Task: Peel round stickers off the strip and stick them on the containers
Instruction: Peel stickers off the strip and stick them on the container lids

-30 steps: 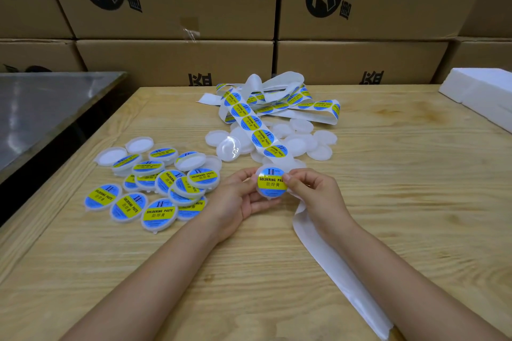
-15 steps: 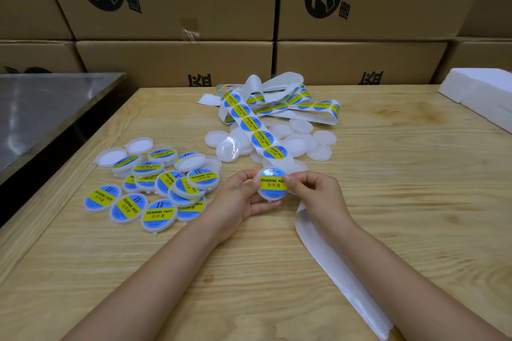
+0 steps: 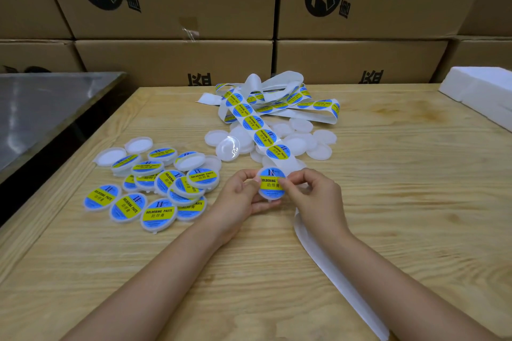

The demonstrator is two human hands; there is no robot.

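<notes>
Container — sticker up, text L-R, in left hand + right hand.

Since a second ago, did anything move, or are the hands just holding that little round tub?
The fingertips of the right hand slid slightly left across the sticker, now covering its right part, as if pressing it down. The left hand kept holding the container in the same spot. The strip, the labelled pile and the plain containers stayed put.

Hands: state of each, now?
Left hand: grips the stickered container.
Right hand: pinches the same container's right edge.
</notes>
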